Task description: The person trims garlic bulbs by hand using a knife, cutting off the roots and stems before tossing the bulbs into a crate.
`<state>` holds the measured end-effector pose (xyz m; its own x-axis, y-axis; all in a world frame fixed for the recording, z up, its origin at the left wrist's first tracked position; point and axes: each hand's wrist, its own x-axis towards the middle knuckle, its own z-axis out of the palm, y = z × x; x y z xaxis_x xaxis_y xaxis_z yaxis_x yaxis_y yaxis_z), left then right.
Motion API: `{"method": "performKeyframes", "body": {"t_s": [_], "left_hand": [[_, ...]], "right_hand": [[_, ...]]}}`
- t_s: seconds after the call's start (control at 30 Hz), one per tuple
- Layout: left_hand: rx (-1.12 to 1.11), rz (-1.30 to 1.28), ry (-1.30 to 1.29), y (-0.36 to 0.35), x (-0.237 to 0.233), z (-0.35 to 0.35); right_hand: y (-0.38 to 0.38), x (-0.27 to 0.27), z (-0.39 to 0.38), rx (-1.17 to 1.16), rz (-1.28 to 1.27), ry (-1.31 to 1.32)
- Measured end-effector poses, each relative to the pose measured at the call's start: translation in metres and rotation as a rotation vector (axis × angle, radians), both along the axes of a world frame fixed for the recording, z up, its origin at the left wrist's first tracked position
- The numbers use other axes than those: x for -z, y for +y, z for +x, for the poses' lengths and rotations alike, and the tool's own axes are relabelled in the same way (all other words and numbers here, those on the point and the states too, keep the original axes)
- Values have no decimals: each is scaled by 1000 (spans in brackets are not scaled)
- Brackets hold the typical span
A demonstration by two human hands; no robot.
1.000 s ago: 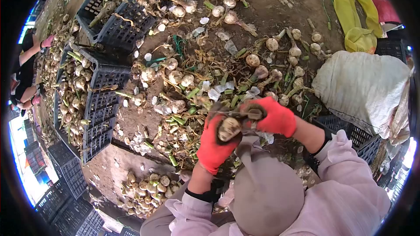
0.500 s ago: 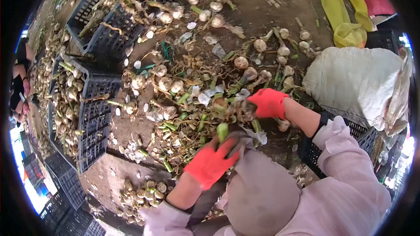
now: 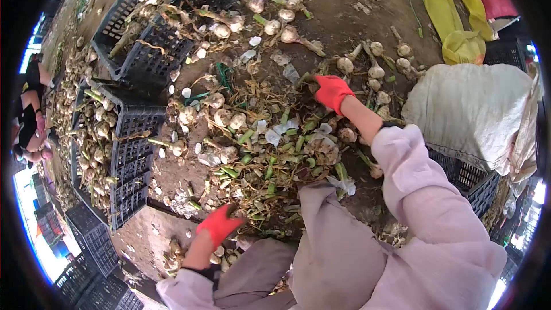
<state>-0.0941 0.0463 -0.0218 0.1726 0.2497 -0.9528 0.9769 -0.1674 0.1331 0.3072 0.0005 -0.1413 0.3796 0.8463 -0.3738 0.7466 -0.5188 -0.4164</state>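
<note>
My right hand [image 3: 331, 94], in a red glove with dark fingers, reaches forward to the scattered garlic. Its fingers curl over a garlic bulb, mostly hidden under the glove. My left hand [image 3: 220, 225], gloved the same way, hangs above a small heap of trimmed garlic bulbs [image 3: 227, 258] beside my knee. Its fingers look parted, with nothing visible in them. Between the hands lies a litter of cut green stalks, dry roots and papery skins [image 3: 267, 169]. Garlic bulbs with stems [image 3: 376, 72] lie just right of my right hand.
Black plastic crates [image 3: 135, 152] of garlic stand at left, with another crate [image 3: 152, 51] behind. A white sack [image 3: 468, 112] rests over a crate at right. Yellow net bags [image 3: 462, 47] lie farther back. Another person [image 3: 34, 103] is at the far left edge.
My right hand has moved forward from the litter to the bulbs. My left hand has moved left and back over the trimmed heap; the green-stalked piece near it is no longer visible.
</note>
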Motion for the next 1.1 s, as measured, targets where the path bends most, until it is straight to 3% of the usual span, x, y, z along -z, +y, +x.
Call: {"method": "performKeyframes", "body": {"t_s": [0.03, 0.07, 0.13, 0.17, 0.2, 0.3, 0.33, 0.43, 0.47, 0.6, 0.7, 0.73, 0.83, 0.9, 0.93, 0.97, 1.03, 1.1], "left_hand": [[-268, -8, -314, -8, 29, 10], [-529, -80, -507, -9, 18, 50], [-804, -61, -849, -18, 21, 103], [-740, 39, -1062, -23, 30, 120], [-521, 248, -1191, -26, 29, 135], [-800, -68, -1413, -48, 37, 147], [-946, -267, -1361, -45, 22, 145], [-1303, -320, -1165, -52, 25, 129], [-1461, -312, -1121, -57, 22, 124], [-1148, -131, -1214, -61, 14, 120], [-1034, -96, -1210, -64, 28, 115], [-1086, -93, -1174, -64, 27, 117], [-802, 157, -1136, -70, 39, 115], [-215, 590, -1208, -68, 38, 109], [-241, 558, -1245, -70, 33, 108], [-267, 525, -1282, -71, 29, 107], [-863, -1, -1287, -84, 33, 96], [-1477, -427, -1171, -93, 56, 84]], "right_hand": [[-2, 0, 1, 121, 69, 260], [-6, -20, -8, 240, 134, 522], [-27, -61, -29, 529, 140, 1121], [-40, -79, -40, 707, 91, 1450], [-50, -88, -57, 723, 80, 1534], [-68, -114, -85, 603, 14, 1701], [-70, -122, -88, 531, -16, 1741], [-66, -146, -76, 459, -78, 1684], [-71, -141, -76, 370, -106, 1412], [-64, -150, -84, -380, 236, 273], [-58, -151, -92, -536, 238, 119], [-57, -152, -92, -557, 217, 98], [-61, -148, -95, -556, 224, 72], [-61, -147, -92, -550, 217, 123], [-61, -146, -88, -546, 214, 147], [-65, -128, -75, -393, 134, 156], [-77, -76, -46, -81, -14, 174], [-75, -90, -56, 149, 126, 576]]}}
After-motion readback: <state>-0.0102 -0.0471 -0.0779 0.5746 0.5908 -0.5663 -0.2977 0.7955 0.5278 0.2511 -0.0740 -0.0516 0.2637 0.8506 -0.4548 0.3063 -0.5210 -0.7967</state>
